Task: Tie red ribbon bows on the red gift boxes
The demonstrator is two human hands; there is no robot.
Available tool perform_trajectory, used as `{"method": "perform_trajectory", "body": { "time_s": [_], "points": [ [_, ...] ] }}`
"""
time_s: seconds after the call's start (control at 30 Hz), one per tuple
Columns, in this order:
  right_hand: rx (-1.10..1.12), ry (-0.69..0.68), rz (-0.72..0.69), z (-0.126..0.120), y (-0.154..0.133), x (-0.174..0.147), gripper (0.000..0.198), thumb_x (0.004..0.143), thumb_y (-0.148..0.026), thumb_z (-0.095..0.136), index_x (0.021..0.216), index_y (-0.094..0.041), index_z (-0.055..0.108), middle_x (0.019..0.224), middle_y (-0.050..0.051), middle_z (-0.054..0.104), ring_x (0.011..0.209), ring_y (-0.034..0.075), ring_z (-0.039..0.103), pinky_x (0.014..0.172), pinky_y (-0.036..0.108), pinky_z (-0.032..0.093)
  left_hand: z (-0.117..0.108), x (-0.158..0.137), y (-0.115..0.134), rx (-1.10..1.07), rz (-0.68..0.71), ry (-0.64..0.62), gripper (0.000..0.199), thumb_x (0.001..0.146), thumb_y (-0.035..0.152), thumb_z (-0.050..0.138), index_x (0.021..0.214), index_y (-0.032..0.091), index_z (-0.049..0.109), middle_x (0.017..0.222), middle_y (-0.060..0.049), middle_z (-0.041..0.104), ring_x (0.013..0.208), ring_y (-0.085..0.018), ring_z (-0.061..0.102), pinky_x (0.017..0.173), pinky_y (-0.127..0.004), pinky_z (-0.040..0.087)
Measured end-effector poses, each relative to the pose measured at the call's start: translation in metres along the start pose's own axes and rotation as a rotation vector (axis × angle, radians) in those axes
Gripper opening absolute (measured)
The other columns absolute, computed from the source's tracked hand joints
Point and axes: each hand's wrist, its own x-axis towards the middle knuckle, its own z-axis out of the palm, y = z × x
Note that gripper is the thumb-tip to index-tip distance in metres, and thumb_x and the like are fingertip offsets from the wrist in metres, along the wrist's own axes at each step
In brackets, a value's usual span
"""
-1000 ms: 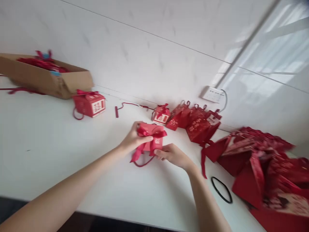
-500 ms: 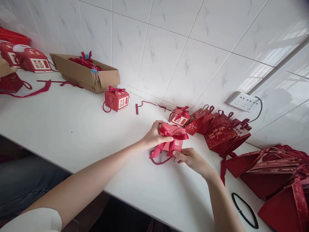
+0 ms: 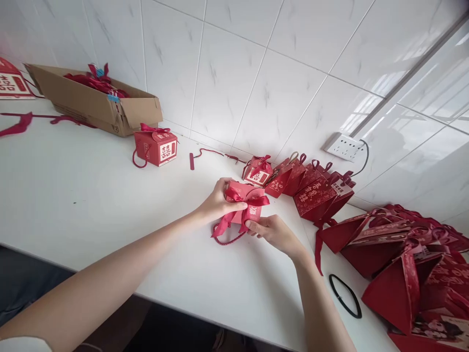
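Observation:
Between my two hands is a small red gift box (image 3: pixel 238 191), tipped so its top with a ribbon bow (image 3: pixel 262 200) faces me. My left hand (image 3: pixel 220 202) grips its left side, thumb lying across the bow's middle. At the lower right corner my right hand (image 3: pixel 269 231) pinches the box near a hanging ribbon tail. A twisted red cord handle (image 3: pixel 230 242) loops below the box. Just behind it, by the wall, stands a similar bowed box (image 3: pixel 257 171). Another red box (image 3: pixel 157 145) with a bow and cord sits farther left on the white table (image 3: pixel 110 205).
A cardboard box (image 3: pixel 95 110) of red ribbons stands at the back left. Several triangular red boxes (image 3: pixel 317 195) line the wall, and larger ones (image 3: pixel 390 288) crowd the right. A black band (image 3: pixel 345 296) lies near my right forearm. A power strip (image 3: pixel 344 146) is on the wall.
The view has swung to the right, so everything appears shifted left. Both hands keep hold of the gift box in nearly the same grip.

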Motion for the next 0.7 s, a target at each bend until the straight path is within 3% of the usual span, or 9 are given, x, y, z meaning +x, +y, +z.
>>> {"method": "perform_trajectory", "body": {
  "time_s": [0.4, 0.7],
  "points": [
    [-0.026, 0.008, -0.022, -0.0003, -0.0043, -0.0031, 0.041, 0.074, -0.054, 0.056, 0.067, -0.016, 0.068, 0.066, 0.003, 0.061, 0.064, 0.016, 0.053, 0.059, 0.026, 0.040, 0.0022, -0.0023, 0.0046, 0.004, -0.059, 0.010, 0.066, 0.060, 0.028, 0.076, 0.112, 0.020, 0.036, 0.108, -0.006, 0.053, 0.109, -0.025, 0.054, 0.092, -0.044, 0.044],
    [-0.012, -0.080, -0.038, -0.0039, 0.0023, -0.0012, 0.046, 0.071, -0.063, 0.059, 0.067, -0.018, 0.066, 0.066, 0.002, 0.061, 0.064, 0.016, 0.054, 0.060, 0.028, 0.041, 0.0014, -0.0012, 0.0041, -0.027, -0.047, -0.006, 0.064, 0.061, 0.028, 0.074, 0.111, 0.022, 0.035, 0.103, -0.003, 0.055, 0.102, -0.023, 0.058, 0.089, -0.041, 0.047]
  ]
}}
